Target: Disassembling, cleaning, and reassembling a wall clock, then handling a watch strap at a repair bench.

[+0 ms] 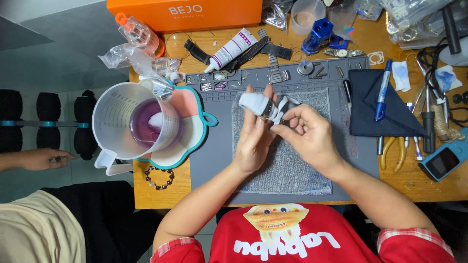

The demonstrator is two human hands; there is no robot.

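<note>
Soft white cloth (253,103) wraps my left fingers (261,104), shiny metal watch part (269,109) pinched against it, above a rough grey woven towel (287,160) on matt rubbery mat (214,146).

Red printed T-shirt (282,238) with checked sleeve cuffs (173,246).

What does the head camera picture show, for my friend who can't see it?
Two hands work over a grey towel on a grey mat: the left hand holds a small metal piece wrapped in white cloth, and the right hand pinches it. A measuring jug of purple liquid stands to the left.
</note>
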